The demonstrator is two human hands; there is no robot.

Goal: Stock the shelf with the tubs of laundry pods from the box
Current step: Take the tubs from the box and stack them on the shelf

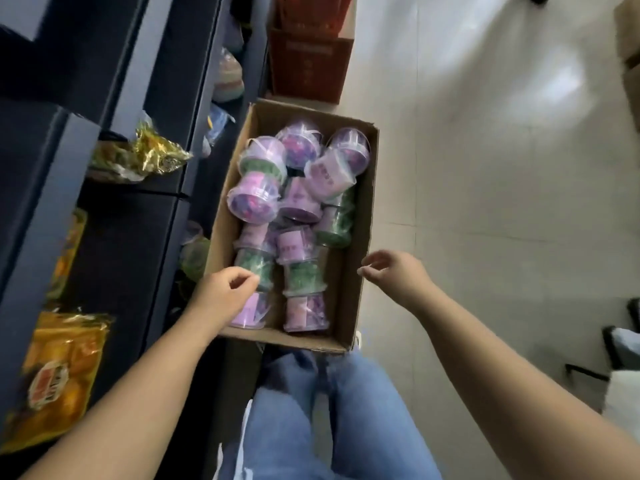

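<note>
Head view: cardboard box (362, 202) on the floor, full of laundry pod tubs (300, 199), none lifted out yet. Most lie on their sides, long axes roughly along the box's length.

Left hand (221, 292) hovers at the near-left corner with fingers loosely curled, holding nothing. The purple tub (252, 315) sits right beneath it (closest pick).

Right hand (394, 275) hangs over the right wall, loosely curled too, also holding nothing.

The shelf (121, 244) lies to the left, so the left hand is nearer both.
</note>
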